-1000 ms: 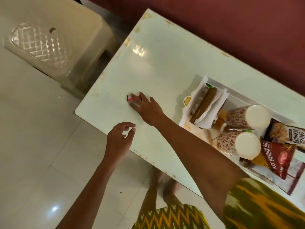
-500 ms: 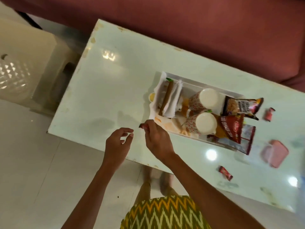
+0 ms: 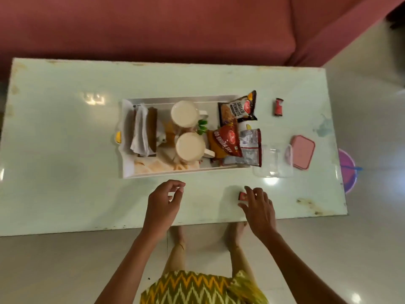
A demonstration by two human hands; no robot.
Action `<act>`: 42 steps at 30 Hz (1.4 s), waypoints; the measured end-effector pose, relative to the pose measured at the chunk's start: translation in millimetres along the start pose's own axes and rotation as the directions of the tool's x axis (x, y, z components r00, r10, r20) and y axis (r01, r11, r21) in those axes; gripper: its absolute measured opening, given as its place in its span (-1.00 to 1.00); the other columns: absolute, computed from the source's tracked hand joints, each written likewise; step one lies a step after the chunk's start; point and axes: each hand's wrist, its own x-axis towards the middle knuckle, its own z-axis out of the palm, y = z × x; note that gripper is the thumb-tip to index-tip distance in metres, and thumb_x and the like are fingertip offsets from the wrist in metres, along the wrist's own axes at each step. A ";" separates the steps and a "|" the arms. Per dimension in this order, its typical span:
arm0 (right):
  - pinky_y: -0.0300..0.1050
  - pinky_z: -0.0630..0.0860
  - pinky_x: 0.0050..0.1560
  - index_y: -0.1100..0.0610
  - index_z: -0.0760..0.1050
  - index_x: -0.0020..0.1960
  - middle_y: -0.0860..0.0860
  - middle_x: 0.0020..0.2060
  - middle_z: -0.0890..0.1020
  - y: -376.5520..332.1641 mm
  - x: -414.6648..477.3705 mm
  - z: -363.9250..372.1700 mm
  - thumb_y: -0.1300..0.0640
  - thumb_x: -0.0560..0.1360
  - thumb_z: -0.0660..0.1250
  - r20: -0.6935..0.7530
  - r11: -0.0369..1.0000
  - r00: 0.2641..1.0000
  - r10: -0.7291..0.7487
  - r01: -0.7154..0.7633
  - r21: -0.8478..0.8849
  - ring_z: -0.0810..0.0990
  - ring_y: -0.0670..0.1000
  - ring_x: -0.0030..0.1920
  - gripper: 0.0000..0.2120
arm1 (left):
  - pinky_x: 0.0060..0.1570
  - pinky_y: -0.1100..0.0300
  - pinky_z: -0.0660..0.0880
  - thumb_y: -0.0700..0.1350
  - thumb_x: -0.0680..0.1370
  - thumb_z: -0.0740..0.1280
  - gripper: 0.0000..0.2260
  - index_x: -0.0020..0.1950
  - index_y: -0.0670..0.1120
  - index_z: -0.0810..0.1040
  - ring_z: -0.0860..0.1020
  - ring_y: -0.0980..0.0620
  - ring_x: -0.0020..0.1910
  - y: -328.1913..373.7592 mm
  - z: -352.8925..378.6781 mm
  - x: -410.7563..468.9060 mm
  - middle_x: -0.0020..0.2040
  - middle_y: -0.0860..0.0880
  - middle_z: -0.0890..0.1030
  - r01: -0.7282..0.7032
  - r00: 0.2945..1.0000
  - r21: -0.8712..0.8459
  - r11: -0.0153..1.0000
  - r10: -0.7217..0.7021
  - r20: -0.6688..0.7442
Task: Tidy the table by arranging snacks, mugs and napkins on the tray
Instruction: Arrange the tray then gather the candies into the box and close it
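The white tray (image 3: 128, 172) stands mid-table. It holds a napkin stack (image 3: 140, 130) in a brown holder, two cream mugs (image 3: 184, 114) (image 3: 190, 147) and several snack packets (image 3: 237, 108). A small red candy (image 3: 278, 107) lies on the table right of the tray. My right hand (image 3: 259, 208) is low over the table's front right. Its index finger and thumb pinch another small red candy (image 3: 242, 195). My left hand (image 3: 163, 202) hovers in front of the tray with fingers loosely curled, holding nothing.
A clear plastic box (image 3: 272, 162) and its pink lid (image 3: 302, 154) lie right of the tray. The pale green table (image 3: 65, 150) has a maroon sofa (image 3: 153, 29) behind it. A purple bucket (image 3: 348, 172) stands on the floor at the right end.
My right hand picked a red candy off the table's left part and moved right along the front edge to a red candy there. My left hand stayed loosely curled near the front.
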 end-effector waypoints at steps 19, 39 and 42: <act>0.07 0.53 -0.30 0.21 0.35 -0.02 0.16 -0.13 0.58 72.3 73.2 -104.3 0.31 0.40 0.29 -0.262 0.845 0.964 0.043 0.105 0.525 0.57 0.21 -0.23 -0.81 | -0.23 0.63 0.36 -0.17 0.53 0.28 -0.89 -0.06 0.03 0.55 0.50 0.36 -0.12 95.1 131.9 -12.6 -0.15 0.19 0.57 0.026 0.999 0.040 0.999 -0.024 -0.048; -0.03 0.36 -0.17 0.25 0.26 0.20 0.25 0.05 0.55 100.9 283.5 -115.3 0.16 0.54 0.20 -0.019 0.966 0.999 0.044 -0.038 0.254 0.55 0.28 0.02 -0.71 | -0.21 0.46 0.39 -0.17 0.53 0.28 -0.90 -0.09 0.02 0.54 0.52 0.32 -0.11 114.0 186.8 50.6 -0.16 0.20 0.57 -0.041 0.996 0.038 0.998 0.038 0.079; -0.02 0.42 -0.19 0.25 0.30 0.13 0.21 -0.04 0.60 101.7 259.7 -126.7 0.24 0.50 0.18 -0.096 0.910 0.993 0.074 -0.028 0.413 0.56 0.27 -0.07 -0.78 | -0.23 0.47 0.38 -0.16 0.53 0.28 -0.90 -0.07 -0.01 0.56 0.52 0.32 -0.13 121.4 191.0 48.2 -0.16 0.15 0.59 -0.029 0.996 0.053 0.998 0.025 0.085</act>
